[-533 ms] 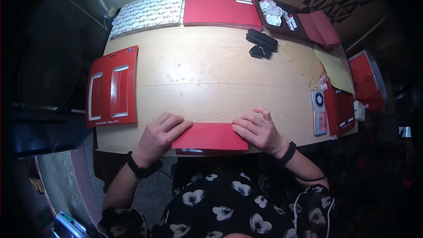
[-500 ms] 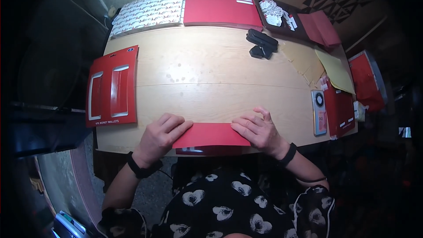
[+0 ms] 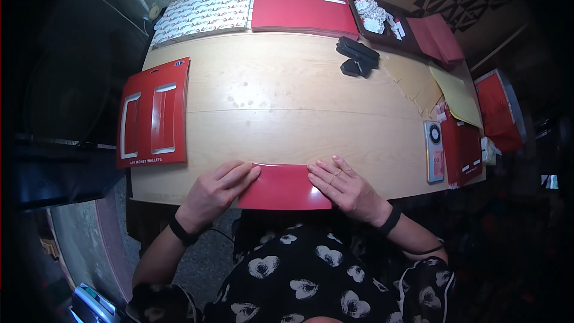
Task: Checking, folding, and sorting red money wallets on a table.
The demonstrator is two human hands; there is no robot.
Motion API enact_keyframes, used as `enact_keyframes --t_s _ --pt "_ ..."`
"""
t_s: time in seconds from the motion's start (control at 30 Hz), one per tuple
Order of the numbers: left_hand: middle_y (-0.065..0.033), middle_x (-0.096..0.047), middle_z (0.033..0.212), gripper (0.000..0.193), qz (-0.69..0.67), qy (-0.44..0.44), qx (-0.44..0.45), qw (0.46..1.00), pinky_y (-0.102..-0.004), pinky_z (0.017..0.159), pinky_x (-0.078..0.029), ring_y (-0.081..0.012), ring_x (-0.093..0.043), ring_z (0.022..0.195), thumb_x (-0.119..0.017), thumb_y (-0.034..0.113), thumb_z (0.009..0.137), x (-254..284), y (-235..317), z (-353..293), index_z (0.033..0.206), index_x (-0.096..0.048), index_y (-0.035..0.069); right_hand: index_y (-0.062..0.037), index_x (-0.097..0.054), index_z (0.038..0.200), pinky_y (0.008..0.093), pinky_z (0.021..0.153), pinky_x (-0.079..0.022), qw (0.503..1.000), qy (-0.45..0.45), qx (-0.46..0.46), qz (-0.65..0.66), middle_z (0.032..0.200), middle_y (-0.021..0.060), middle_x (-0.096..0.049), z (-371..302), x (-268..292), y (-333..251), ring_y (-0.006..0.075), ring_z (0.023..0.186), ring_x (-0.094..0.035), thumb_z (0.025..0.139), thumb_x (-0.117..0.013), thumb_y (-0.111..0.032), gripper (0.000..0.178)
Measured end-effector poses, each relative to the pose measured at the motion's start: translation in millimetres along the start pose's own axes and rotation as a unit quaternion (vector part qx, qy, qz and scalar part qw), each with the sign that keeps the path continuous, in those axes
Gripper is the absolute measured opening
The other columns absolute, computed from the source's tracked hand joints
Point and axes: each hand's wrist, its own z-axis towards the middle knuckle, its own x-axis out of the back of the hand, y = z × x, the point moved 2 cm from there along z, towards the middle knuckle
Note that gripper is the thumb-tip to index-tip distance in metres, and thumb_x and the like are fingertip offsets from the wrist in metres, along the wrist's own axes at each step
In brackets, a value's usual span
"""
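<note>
A glossy red paper wallet (image 3: 284, 186) lies folded at the table's near edge in front of me. My left hand (image 3: 222, 184) has its fingers curled together on the upper left corner of the wallet, pinching it. Its thumb is mostly hidden. At the other end, my right hand (image 3: 350, 191) rests with its fingers stretched out over the wallet's upper right edge. The right thumb is out of sight.
A red card pack with two windows (image 3: 154, 113) stands left. Along the back lie a patterned white stack (image 3: 203, 17), a red stack (image 3: 304, 12) and a dark tray (image 3: 412, 40). Black tools (image 3: 357, 57), envelopes (image 3: 457, 97) and a banknote-printed device (image 3: 434, 151) are right.
The matte red face has turned into a glossy one, as the flap has folded over toward me. My left fingers have curled in more, while my right fingers have moved slightly left and flattened.
</note>
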Motion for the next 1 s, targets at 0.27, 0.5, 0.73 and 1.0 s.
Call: enact_keyframes --t_s 0.27,0.5,0.73,1.0 --pt "-0.0092 -0.058 0.132 0.059 -0.005 -0.038 0.036 0.999 -0.0326 0.098 -0.055 -0.0251 -0.062 0.119 -0.067 0.003 0.08 0 8 -10 0.139 -0.058 0.007 0.0057 -0.049 0.141 0.053 0.122 -0.025 0.994 -0.097 -0.012 -0.051 0.151 0.0256 -0.044 -2 7 -18 0.0356 0.144 -0.04 0.089 -0.056 -0.011 0.055" --pt "-0.0103 -0.055 0.135 0.063 0.007 -0.022 0.034 0.999 -0.0344 0.103 -0.052 -0.0259 -0.058 0.124 -0.063 0.001 0.077 -6 11 -16 0.139 -0.057 0.004 0.0071 -0.028 0.152 0.065 0.118 -0.017 0.985 -0.174 -0.014 -0.008 0.155 0.0359 -0.027 17 10 -53 0.0491 0.147 -0.027 0.075 -0.078 -0.035 0.101" --pt "-0.015 -0.059 0.133 0.052 -0.074 0.008 0.04 0.996 -0.0346 0.104 -0.051 -0.0296 -0.061 0.122 -0.059 -0.002 0.087 -5 3 -15 0.137 -0.059 0.007 0.0081 -0.041 0.145 0.063 0.113 -0.032 0.995 -0.003 -0.057 -0.078 0.146 0.0355 -0.043 11 -31 -68 0.0503 0.138 -0.041 0.087 -0.069 -0.024 0.072" --pt "-0.011 -0.067 0.119 0.032 -0.547 0.31 0.278 0.726 -0.0268 0.092 -0.053 -0.0133 -0.064 0.106 -0.052 0.011 0.106 -2 11 -16 0.133 -0.058 -0.005 0.0057 -0.058 0.129 0.0309 0.092 -0.054 0.792 0.193 -0.242 0.526 0.115 0.0137 -0.07 31 22 -51 0.018 0.103 -0.068 0.106 -0.05 -0.014 0.032"
